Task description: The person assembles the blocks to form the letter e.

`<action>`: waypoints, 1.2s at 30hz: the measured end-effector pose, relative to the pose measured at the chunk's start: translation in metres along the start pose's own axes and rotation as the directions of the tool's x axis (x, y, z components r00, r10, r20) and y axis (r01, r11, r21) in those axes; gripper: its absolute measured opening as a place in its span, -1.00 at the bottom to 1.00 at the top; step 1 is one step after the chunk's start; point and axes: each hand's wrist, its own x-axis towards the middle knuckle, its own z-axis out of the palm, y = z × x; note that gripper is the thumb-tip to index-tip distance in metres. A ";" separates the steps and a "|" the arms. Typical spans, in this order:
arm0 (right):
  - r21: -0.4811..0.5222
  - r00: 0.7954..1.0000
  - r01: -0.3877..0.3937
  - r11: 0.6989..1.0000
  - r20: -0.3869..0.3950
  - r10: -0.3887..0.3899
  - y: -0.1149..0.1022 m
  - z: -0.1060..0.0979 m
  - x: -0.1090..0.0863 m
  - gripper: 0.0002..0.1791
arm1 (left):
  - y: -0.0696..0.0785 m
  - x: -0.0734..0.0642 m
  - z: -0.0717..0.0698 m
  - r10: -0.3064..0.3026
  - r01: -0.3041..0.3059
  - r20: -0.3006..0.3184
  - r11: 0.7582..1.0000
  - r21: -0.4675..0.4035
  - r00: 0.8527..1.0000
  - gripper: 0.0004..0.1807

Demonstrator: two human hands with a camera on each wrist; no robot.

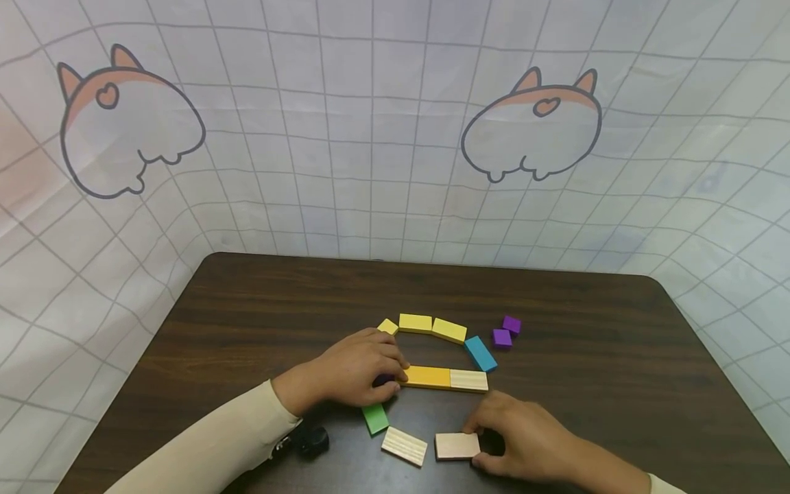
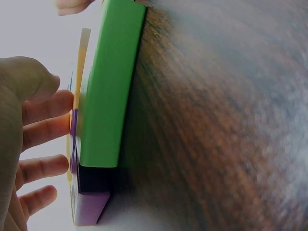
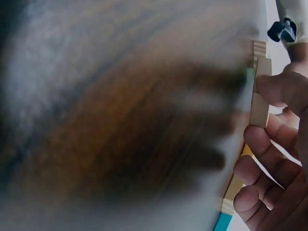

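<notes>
My right hand [image 1: 521, 436] pinches the short end of a plain wooden block [image 1: 457, 446], thumb on the near side and a finger on the far side. My left hand [image 1: 364, 367] lies over the left end of a straight row, fingertips at an orange block [image 1: 427, 377] and partly covering a purple block [image 2: 73, 122]. A striped wooden block [image 1: 469, 380] ends that row on the right. Around it curve yellow blocks [image 1: 415, 323], a blue block [image 1: 480, 353], a green block [image 1: 375, 418] and another striped wooden block [image 1: 404, 446].
Two small purple blocks [image 1: 503, 338] lie apart at the right of the curve. A black device [image 1: 313, 440] is at the left wrist. The dark wooden table [image 1: 278, 295] meets a hanging white checked cloth [image 1: 345, 137] at its far edge.
</notes>
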 end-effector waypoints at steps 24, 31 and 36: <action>0.000 0.998 0.001 1.000 0.061 -0.001 -0.006 0.008 0.006 -0.74 | 0.001 0.000 0.001 -0.002 0.002 -0.006 1.000 -0.009 1.000 -0.76; 0.001 0.997 -0.009 1.000 0.073 0.009 -0.006 0.009 0.006 -0.73 | 0.000 0.000 0.000 0.012 -0.012 -0.022 1.000 -0.009 1.000 -0.78; 0.002 0.997 -0.014 1.000 0.078 0.013 -0.005 0.010 0.006 -0.73 | 0.000 0.000 0.001 0.007 -0.008 -0.015 1.000 -0.015 1.000 -0.77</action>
